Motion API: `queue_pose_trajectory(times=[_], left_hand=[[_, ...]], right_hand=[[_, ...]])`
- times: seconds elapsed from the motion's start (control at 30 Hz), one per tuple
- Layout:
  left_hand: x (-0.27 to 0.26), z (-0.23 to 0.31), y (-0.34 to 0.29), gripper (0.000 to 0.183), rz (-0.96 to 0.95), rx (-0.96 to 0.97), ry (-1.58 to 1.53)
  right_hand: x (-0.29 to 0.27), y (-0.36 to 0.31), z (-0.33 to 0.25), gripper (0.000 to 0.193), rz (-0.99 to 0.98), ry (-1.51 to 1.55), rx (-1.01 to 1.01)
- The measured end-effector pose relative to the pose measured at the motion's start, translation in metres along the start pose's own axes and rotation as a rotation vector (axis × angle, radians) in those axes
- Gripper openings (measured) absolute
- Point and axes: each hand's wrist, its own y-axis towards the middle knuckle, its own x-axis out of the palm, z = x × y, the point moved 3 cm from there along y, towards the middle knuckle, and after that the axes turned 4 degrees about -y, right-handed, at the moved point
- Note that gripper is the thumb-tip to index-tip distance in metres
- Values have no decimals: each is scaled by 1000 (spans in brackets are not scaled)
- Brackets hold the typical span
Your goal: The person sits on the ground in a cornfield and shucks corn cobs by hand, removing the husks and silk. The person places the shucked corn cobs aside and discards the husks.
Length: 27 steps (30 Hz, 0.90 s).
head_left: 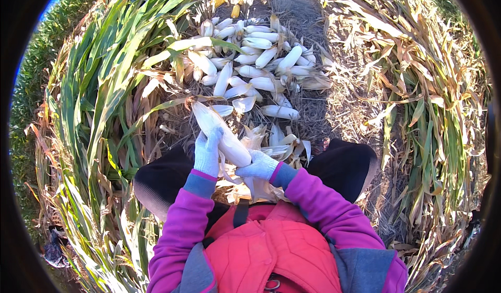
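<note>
A large ear of corn [225, 138], wrapped in pale husk, slants across in front of me with its brown silk tip up and to the left. My left hand [207, 153], in a whitish knit glove, is closed around its middle from the left. At the lower, butt end my right hand [258, 165], gloved the same way, is closed on the ear and its base husk. Strips of loose husk [255, 188] hang down below my right hand toward my lap. The fingers of my right hand are partly hidden.
A heap of pale-husked corn ears [258, 58] lies ahead, with a bare yellow cob [236, 11] at its far side. Green and dry stalks [104, 84] are piled along the left, dry stalks [417, 84] along the right. My bent knees [342, 167] flank the loose husks.
</note>
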Motion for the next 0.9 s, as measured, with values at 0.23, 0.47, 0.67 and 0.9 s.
queue_pose_trajectory(times=[0.23,0.47,0.67,0.9], left_hand=[[23,-7,-28,75,-132,244,518],[52,-24,-58,76,-391,234,1180],[-12,6,-7,65,-112,-6,302],[-13,8,-49,45,-243,-407,-26]], right_hand=[[23,29,58,44,59,-614,-134],[21,52,155,38,129,-614,-278],[-43,2,-16,31,466,-959,-96],[-134,-3,-67,26,1006,-599,-214]])
